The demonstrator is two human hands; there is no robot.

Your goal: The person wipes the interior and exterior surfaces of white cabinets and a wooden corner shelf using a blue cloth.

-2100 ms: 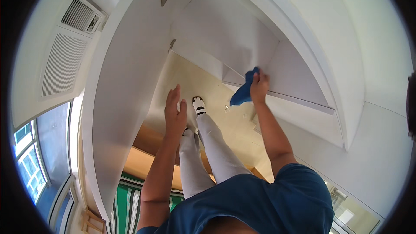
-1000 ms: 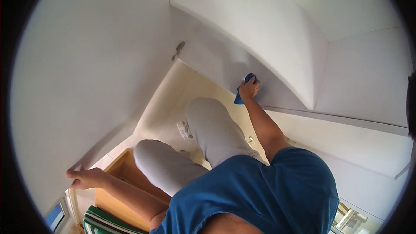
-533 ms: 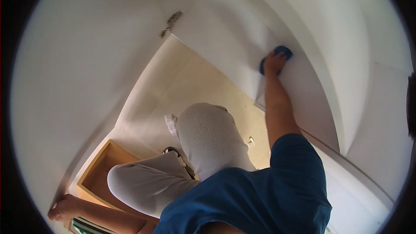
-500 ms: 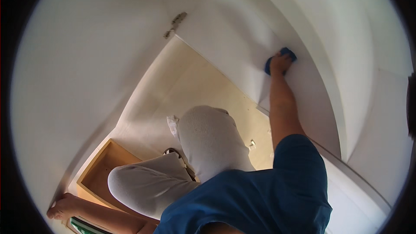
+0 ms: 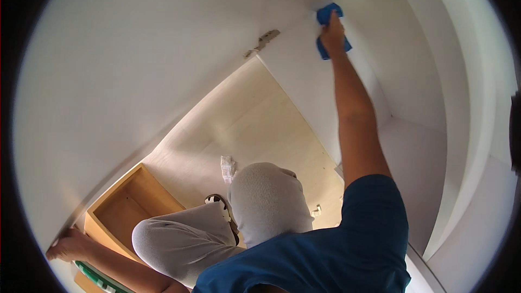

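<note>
The right hand (image 5: 332, 33) is stretched far up at the end of a straight arm, fingers closed over a blue cloth (image 5: 332, 31) and pressing it flat on a white panel (image 5: 304, 87). The cloth shows above the fingertips and again below and to the right of the palm, so the hand covers its middle. It lies high on the panel, close to where the panel meets the white surfaces above it.

Left of the grip and a little lower, a metal hinge (image 5: 262, 42) sits on the panel's edge, near the cloth but apart from it. Below the grip the panel runs down along the forearm toward a pale floor (image 5: 255, 130).

The left hand (image 5: 69, 244) is far from the cloth, low at the left rim of the view. It rests spread against the edge of a large white door (image 5: 125, 65), fingers flat and holding nothing. Just right of that hand stands an open wooden box (image 5: 127, 209), and just below the forearm is a green striped thing (image 5: 100, 278), too cut off to identify.

Between the two arms the person's bent knees in light grey trousers (image 5: 260, 206) fill the lower middle, with a dark shoe (image 5: 217, 202) showing between them. A small clear wrapper (image 5: 227, 167) lies on the floor just above the knees. A blue sleeve (image 5: 369, 211) covers the right upper arm.
</note>
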